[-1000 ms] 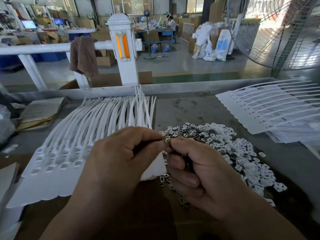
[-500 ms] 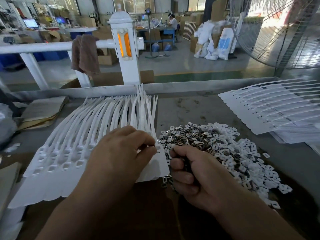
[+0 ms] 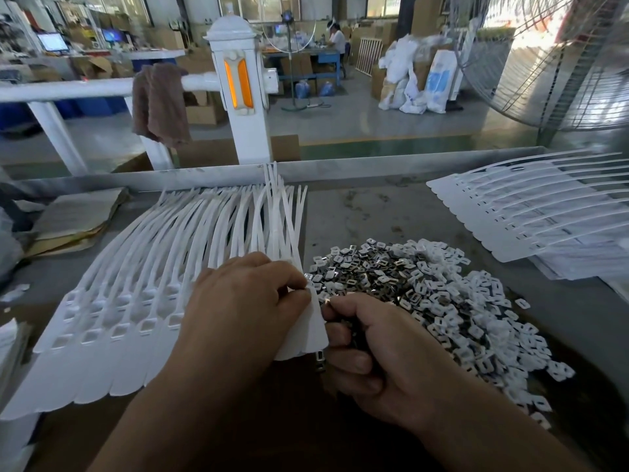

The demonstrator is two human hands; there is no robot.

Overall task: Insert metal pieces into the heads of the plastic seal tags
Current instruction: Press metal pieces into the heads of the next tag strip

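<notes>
While left hand (image 3: 245, 311) pinches seal tag (image 3: 315, 332), right hand (image 3: 377, 356) curls round metal pieces (image 3: 354, 335).

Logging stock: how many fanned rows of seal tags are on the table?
2: left row under the left hand, right row at far right; more may be hidden.

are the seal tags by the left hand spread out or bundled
Spread out: the seal tags lie side by side in an overlapping fan.
</notes>
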